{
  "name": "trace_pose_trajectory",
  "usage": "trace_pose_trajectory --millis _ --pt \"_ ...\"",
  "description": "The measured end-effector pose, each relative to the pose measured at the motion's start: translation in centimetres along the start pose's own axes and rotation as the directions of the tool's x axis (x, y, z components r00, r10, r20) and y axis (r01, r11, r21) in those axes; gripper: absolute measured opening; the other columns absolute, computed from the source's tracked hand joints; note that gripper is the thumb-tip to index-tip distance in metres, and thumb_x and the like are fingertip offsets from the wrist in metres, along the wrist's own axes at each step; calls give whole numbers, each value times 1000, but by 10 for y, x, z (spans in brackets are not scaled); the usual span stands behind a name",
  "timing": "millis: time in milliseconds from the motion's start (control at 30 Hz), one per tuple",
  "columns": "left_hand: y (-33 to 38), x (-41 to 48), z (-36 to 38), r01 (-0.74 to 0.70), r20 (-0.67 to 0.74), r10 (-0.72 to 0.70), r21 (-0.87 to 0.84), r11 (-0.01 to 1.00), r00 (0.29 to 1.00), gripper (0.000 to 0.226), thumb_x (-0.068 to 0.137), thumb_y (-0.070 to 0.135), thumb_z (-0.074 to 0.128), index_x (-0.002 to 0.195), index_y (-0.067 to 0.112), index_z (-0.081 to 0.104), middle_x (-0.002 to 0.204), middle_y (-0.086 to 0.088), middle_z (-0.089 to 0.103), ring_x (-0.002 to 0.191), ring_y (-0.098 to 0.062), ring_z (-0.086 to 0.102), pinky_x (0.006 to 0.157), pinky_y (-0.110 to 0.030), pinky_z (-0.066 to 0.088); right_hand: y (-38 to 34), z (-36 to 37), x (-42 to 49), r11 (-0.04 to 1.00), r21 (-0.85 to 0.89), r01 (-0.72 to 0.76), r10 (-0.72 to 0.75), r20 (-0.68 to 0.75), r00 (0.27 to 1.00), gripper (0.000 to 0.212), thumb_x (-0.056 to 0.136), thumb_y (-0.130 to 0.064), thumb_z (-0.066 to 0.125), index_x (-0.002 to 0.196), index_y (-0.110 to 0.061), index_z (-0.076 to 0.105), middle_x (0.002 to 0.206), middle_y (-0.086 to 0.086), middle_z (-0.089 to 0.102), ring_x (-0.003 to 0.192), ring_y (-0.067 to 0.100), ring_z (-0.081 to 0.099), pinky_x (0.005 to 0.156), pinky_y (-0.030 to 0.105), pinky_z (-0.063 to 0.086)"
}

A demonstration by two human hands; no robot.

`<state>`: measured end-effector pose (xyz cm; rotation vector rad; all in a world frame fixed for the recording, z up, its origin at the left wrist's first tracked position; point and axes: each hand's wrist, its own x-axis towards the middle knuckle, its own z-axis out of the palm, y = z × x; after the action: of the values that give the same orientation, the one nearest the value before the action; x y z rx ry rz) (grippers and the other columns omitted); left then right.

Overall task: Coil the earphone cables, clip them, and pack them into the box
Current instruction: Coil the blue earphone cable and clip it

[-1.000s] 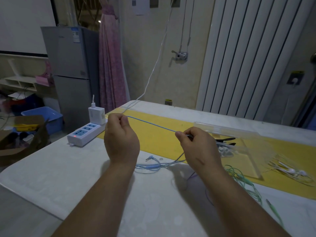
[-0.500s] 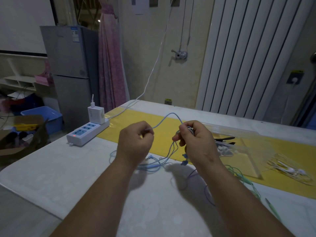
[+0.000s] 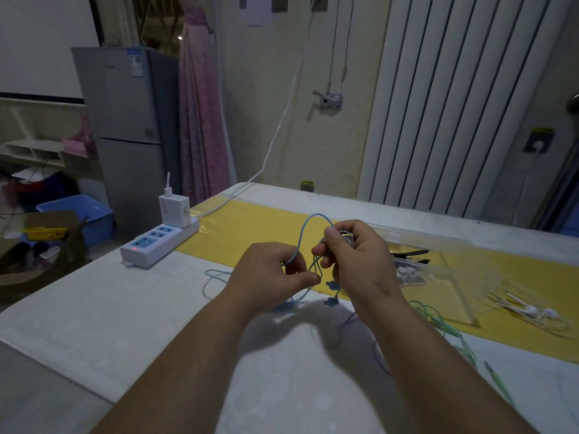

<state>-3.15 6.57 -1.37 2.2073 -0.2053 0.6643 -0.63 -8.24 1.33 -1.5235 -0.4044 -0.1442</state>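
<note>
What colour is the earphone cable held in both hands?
The earphone cable is light blue; head view.

A lived-in home room: a grey fridge (image 3: 125,120), a pink curtain (image 3: 200,120), and a desk (image 3: 94,324) carrying a power strip (image 3: 156,245).

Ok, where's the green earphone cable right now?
Head view, lower right: the green earphone cable lies loose on the table, just right of the right forearm, near the clear box front corner.

Room is left over the table's (image 3: 78,324) near left. Farther left is blocked by the power strip (image 3: 159,242), the right by the clear box (image 3: 423,239) and green cable (image 3: 437,314).
</note>
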Motion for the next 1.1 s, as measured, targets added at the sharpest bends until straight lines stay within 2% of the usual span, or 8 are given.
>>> trace_pose_trajectory --millis 167,333,567,700,867,933,1033,1100 --pt "0 0 0 -18 -53 21 40 999 998 27 60 26 89 53 20 63 52 3 56 56 -9 49 53 -22 35 1 1 0 1000 15 3 -3 9 1000 8 97 -14 56 88 -15 55 67 5 69 53 13 55 46 19 39" --pt "3 1 1 10 -42 -5 130 991 999 17 66 37 85 72 23 77 52 6 50 56 -10 48 59 -30 40 2 2 1 999 42 -17 16 19 1000 9 97 -14 55 88 -16 55 68 6 69 52 13 55 44 18 39" --pt "0 3 4 34 -78 -18 210 977 997 32 74 54 74 91 26 77 49 12 44 54 0 45 54 -23 29 3 4 0 997 60 -39 36 40 999 7 97 -16 56 89 -16 56 68 4 70 53 14 55 43 20 37" --pt "2 2 5 25 -94 -9 169 985 996 35 75 58 71 90 26 78 46 9 44 51 -3 45 54 -26 34 2 5 -1 991 112 -67 61 54 997 7 97 -15 56 90 -14 57 71 8 69 50 12 52 40 19 33" --pt "-2 1 6 33 -103 -35 -28 999 994 17 77 41 74 79 25 77 48 1 49 49 -9 39 52 -30 33 1 5 -1 991 113 -78 69 79 994 6 97 -15 56 91 -13 56 71 8 69 51 12 53 39 20 32" --pt "-1 2 5 57 -116 -64 -63 996 991 14 74 33 66 69 21 73 53 0 55 51 -10 42 53 -30 35 1 5 -1 990 120 -78 69 73 995 6 97 -15 56 91 -13 55 68 5 69 50 10 53 40 20 32" --pt "-1 6 0 97 -184 -128 -167 981 974 13 72 20 61 59 18 61 50 6 49 50 -7 40 51 -23 35 -1 2 0 992 102 -69 65 43 997 5 96 -18 57 92 -15 56 65 3 69 50 10 49 41 21 33" --pt "0 5 -3 88 -156 -125 -226 970 980 14 75 16 65 61 17 64 47 10 48 49 -4 39 50 -18 34 -2 0 0 992 103 -67 64 32 997 5 96 -17 57 93 -13 56 63 2 68 49 10 48 41 21 33"
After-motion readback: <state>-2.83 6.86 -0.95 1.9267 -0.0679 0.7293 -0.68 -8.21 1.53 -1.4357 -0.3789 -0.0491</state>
